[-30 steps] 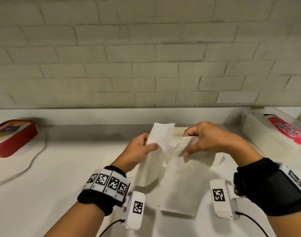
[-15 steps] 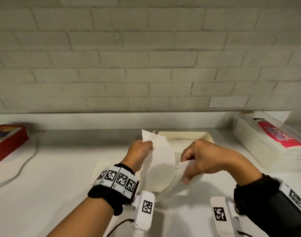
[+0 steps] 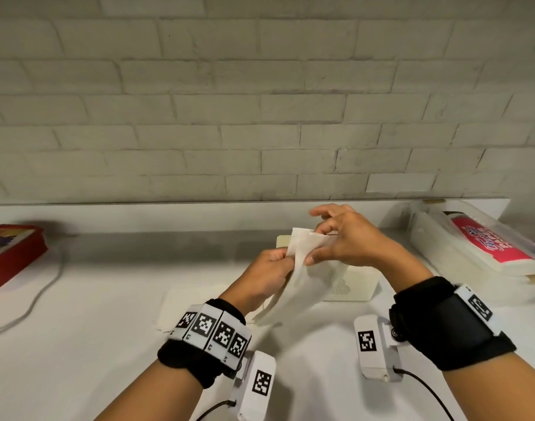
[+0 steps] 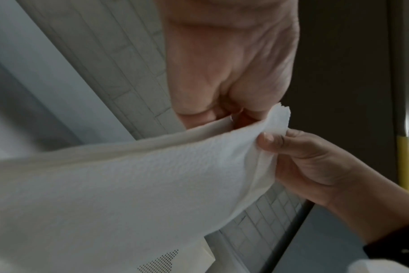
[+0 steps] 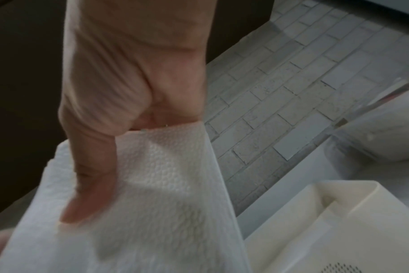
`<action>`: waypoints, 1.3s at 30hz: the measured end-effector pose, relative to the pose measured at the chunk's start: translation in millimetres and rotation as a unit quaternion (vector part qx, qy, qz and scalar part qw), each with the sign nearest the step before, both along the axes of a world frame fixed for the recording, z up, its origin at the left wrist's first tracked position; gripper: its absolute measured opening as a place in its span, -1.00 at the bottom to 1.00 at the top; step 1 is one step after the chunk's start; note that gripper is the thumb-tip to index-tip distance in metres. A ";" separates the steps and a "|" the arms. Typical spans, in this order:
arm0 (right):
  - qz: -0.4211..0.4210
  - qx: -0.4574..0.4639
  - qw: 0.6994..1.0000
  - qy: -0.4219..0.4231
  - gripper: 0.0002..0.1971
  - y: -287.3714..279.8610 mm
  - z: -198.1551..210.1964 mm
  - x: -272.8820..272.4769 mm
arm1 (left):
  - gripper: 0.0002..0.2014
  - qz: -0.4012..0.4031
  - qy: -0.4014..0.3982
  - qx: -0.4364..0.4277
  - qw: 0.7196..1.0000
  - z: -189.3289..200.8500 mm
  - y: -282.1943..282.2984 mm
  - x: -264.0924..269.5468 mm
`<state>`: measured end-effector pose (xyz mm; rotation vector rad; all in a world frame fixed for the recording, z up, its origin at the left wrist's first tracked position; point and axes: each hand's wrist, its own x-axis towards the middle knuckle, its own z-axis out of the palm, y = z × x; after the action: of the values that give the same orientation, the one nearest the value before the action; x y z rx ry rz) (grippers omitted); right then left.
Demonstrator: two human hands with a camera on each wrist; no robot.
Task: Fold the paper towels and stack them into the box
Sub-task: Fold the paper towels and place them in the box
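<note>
Over white counter (image 3: 77,344): embossed towel (image 3: 302,287), doubled.

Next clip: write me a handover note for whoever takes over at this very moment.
Left hand: pinches the paper towel at its upper edge.
Right hand: pinches the same towel near its top corner.
The towel hangs in the air, partly folded, in front of the cream box.
More flat sheets lie on the table.
Left: finish the fold, put it in the box, do the rest.
</note>
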<state>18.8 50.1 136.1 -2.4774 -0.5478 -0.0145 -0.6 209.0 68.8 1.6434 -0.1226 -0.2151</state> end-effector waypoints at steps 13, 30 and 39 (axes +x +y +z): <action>-0.065 0.085 0.993 0.046 -0.77 -12.0 -3.2 5.9 | -0.83 -0.069 -0.016 -0.026 0.997 0.6 -9.4 -5.4; -0.260 0.242 0.934 -0.034 -0.60 -81.0 -43.1 61.6 | -0.54 0.168 0.016 -0.005 0.986 -3.0 5.2 84.5; -0.325 0.126 0.936 -0.045 -0.85 -76.3 -82.6 98.8 | -0.63 0.190 -0.079 0.286 0.936 -10.5 -11.4 117.8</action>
<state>117.6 -26.2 53.5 -2.2976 0.2479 -0.4336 117.2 197.7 58.3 2.2245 0.1547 0.2006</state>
